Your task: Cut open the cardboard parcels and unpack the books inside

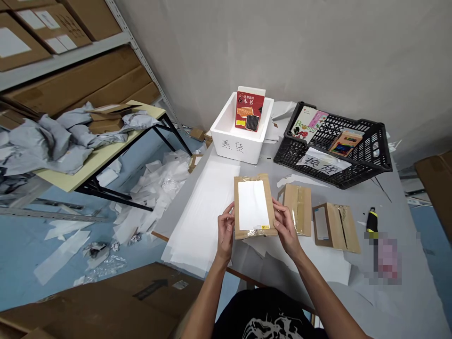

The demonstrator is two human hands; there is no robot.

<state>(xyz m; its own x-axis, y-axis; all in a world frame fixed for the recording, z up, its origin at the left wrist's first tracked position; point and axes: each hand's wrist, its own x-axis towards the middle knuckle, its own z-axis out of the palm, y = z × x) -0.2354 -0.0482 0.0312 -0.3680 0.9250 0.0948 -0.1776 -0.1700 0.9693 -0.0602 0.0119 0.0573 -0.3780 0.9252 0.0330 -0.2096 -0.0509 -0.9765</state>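
Note:
A flat brown cardboard parcel (241, 226) with a big white label and clear tape is held upright over the table. My left hand (226, 228) grips its left edge, fingers closed on the side. At the right edge, my right hand (285, 228) is closed on the lower corner. Just right of the parcel stands a small taped cardboard box (304, 212). Beyond that box sits another small cardboard box (344, 228), showing a dark slit along its tape. A black and yellow box cutter (372, 221) lies farther right.
At the table's back, a white foam box (236, 149) holds a red book (249, 109). Beside it, a black plastic crate (367, 162) contains books. White paper sheets (208, 202) cover the left side. A side table (148, 110) bears grey mailer bags (60, 141); paper scraps litter the floor.

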